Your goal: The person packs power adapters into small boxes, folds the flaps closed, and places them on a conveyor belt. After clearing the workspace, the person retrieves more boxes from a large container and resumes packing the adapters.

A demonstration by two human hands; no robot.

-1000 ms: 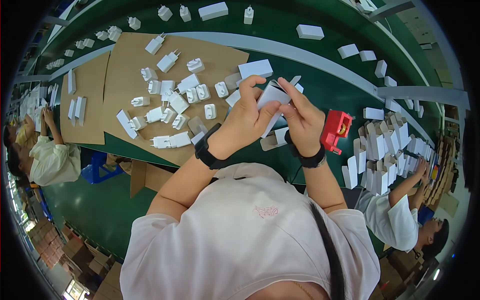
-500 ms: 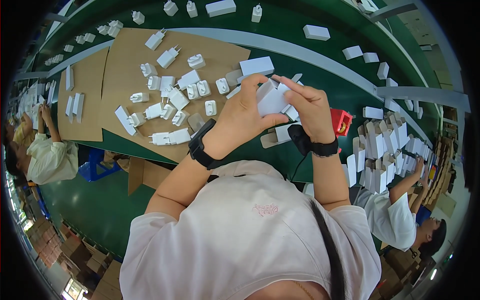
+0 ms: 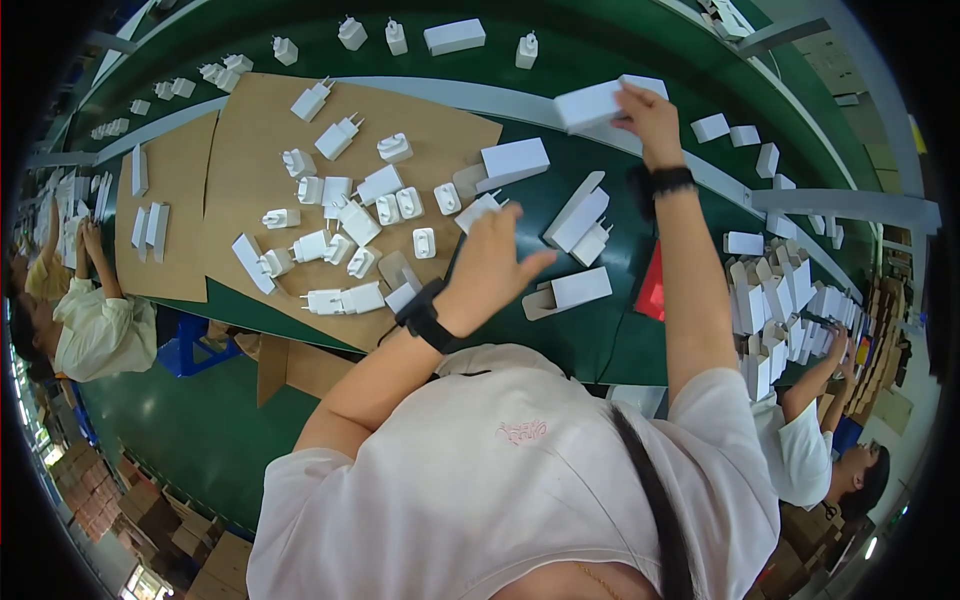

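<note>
My right hand (image 3: 650, 122) is stretched out to the far side, its fingers closed on the end of a closed white box (image 3: 586, 107) over the green belt. Over the bench, my left hand (image 3: 488, 275) is empty with its fingers apart. Just beyond its fingertips lies a white charger (image 3: 478, 212), partly hidden by the hand. An open-flapped white box (image 3: 518, 160) lies past that. Between my arms are another open box (image 3: 576, 212), a charger (image 3: 592, 244) beside it, and a box with its flap out (image 3: 582, 289).
Several white plug chargers (image 3: 358, 222) lie scattered on a brown cardboard sheet (image 3: 260, 130). Chargers and boxes stand along the far green belt (image 3: 570, 45). A red object (image 3: 652, 285) is beside my right forearm. Open boxes are stacked (image 3: 770, 300) at the right; co-workers sit on both sides.
My right hand has carried the white box away from me to the belt, rightward and up in view. My left hand has let go of it and opened, staying over the bench.
</note>
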